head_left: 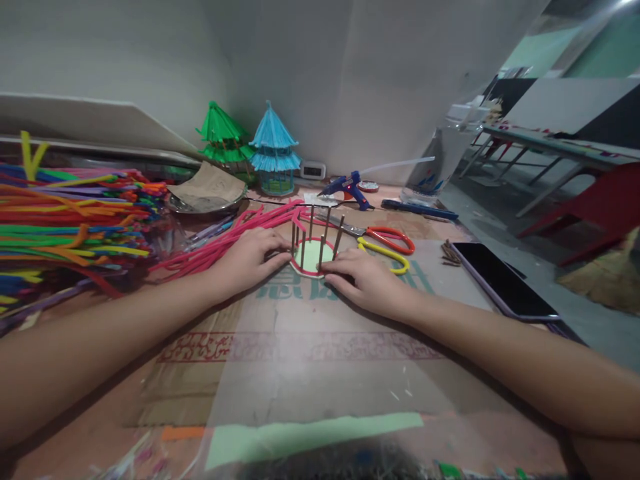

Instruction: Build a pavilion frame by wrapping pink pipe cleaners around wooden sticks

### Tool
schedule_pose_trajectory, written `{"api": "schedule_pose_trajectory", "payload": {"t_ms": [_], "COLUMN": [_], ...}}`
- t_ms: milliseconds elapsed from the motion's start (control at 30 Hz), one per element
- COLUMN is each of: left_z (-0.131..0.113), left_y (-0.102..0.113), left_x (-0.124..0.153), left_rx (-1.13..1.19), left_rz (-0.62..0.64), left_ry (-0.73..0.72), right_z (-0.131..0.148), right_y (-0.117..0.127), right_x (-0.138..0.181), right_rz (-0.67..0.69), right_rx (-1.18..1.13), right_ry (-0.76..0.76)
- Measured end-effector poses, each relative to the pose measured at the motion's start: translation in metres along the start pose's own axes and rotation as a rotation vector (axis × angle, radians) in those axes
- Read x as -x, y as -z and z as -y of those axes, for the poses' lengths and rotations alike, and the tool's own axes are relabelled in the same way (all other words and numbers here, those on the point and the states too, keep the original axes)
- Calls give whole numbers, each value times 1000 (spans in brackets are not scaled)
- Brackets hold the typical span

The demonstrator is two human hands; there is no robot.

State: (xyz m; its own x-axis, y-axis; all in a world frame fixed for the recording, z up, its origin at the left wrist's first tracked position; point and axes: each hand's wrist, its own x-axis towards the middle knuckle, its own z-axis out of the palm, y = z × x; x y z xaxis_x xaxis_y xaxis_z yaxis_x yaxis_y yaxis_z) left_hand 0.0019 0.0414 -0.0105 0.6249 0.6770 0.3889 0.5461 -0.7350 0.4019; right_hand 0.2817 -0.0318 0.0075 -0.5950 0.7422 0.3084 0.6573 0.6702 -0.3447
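Observation:
A small round pale-green base (pixel 312 256) with a pink-red edge lies on the cardboard, and several thin brown sticks (pixel 302 250) stand upright around it. My left hand (pixel 254 261) grips its left edge between thumb and fingers. At the right front edge, my right hand (pixel 369 279) pinches the rim near the foot of a stick. A pink pipe cleaner (pixel 300 219) is bent up near the sticks at the back left. The fingertips partly hide the rim, so exactly what each pinches is hard to see.
Pink pipe cleaners (pixel 230 237) and a colourful heap (pixel 75 220) lie left. Behind stand a blue glue gun (pixel 347 190), green (pixel 223 137) and blue (pixel 275 147) model pavilions, and a bowl (pixel 207 193). Scissors (pixel 395 239), short sticks (pixel 450 253) and a phone (pixel 503 280) lie right.

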Motion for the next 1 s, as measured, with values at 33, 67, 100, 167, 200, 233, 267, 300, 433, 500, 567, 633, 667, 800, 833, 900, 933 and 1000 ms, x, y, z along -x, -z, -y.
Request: {"api": "schedule_pose_trajectory", "payload": {"t_ms": [33, 67, 100, 167, 200, 233, 267, 300, 433, 500, 567, 633, 667, 800, 833, 900, 933, 1000], "left_z": [0, 0, 0, 0, -1, -2, -2, -3, -3, -3, -2, -2, -1, 0, 0, 0, -1, -1], "left_y": [0, 1, 1, 1, 2, 2, 2, 2, 1, 1, 0, 0, 0, -1, -1, -1, -1, -1], "left_x": [0, 0, 0, 0, 0, 0, 0, 0, -1, -1, -1, 0, 0, 0, 0, 0, 0, 0], "left_rx": [2, 4, 5, 6, 5, 4, 1, -1, -3, -2, -5, -9, -12, -16, -16, -17, -17, -16], "left_rz": [4, 9, 15, 22, 23, 27, 33, 41, 45, 37, 34, 34, 35, 39, 40, 37, 36, 35], "left_ry": [-2, -6, -11, -27, -35, -42, -46, -50, -79, -93, -97, -99, -100, -105, -105, -100, -97, -91], "right_z": [1, 1, 1, -1, -2, -3, -3, -4, -4, -4, -5, -6, -7, -8, -8, -8, -8, -8], "right_y": [1, 1, 3, 5, 6, 7, 7, 7, 5, 3, 1, 0, -1, -1, -1, -1, -2, -2], "right_x": [1, 2, 3, 5, 6, 7, 8, 8, 6, 4, 4, 4, 4, 6, 6, 6, 6, 6], "right_rz": [-27, -65, -111, -221, -274, -317, -342, -348, -259, -211, -198, -226, -245, -273, -271, -263, -260, -260], "right_rx": [-25, -48, -68, -93, -95, -91, -86, -78, 11, 59, 81, 83, 82, 72, 67, 56, 53, 52], "right_ry": [-12, -33, -56, -93, -93, -79, -57, -29, 33, 62, 96, 121, 126, 120, 118, 117, 120, 129]}}
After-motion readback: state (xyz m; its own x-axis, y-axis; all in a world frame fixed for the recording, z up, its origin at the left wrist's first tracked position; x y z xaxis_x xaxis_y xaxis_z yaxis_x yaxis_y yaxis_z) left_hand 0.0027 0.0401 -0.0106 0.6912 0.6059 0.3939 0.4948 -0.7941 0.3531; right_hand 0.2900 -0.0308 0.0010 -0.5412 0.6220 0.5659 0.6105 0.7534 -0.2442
